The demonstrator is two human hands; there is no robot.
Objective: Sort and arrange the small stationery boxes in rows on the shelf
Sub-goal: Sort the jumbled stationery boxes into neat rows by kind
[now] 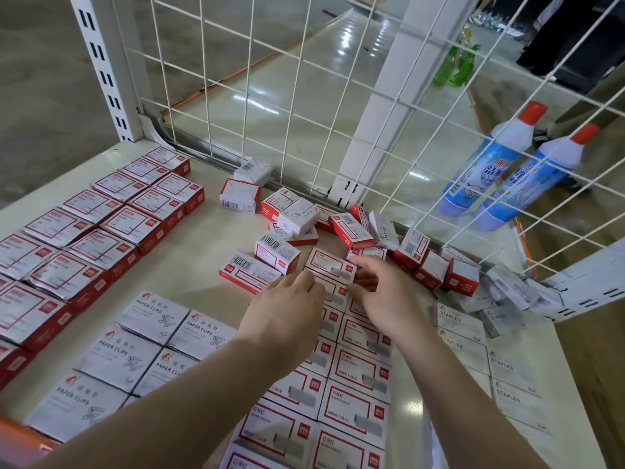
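Both hands meet at the far end of the double row of red-bordered staple boxes [351, 370] in the middle of the shelf [199, 238]. The left hand [287, 313] lies over the row's left side with its fingertips at the edge of the farthest box [329, 265], and the right hand [375, 292] comes in from the right with fingers curled near the same box. Whether either grip is really closed on that box or only nudging it cannot be told, since the fingers cover the contact. The box sits slightly askew to the row, so a push from one side alone would likely twist it further or slide the boxes behind it out of line. Just beyond lies the unsorted heap [338, 228], several boxes tipped on edge against the wire back panel [270, 96]; a hand reaching past could topple those onto the finished row. The left forearm hangs close above the paper clip boxes [152, 336], and dropping it would probably drag them crooked. The larger red boxes [94, 231] at the left stand well apart from the hands.
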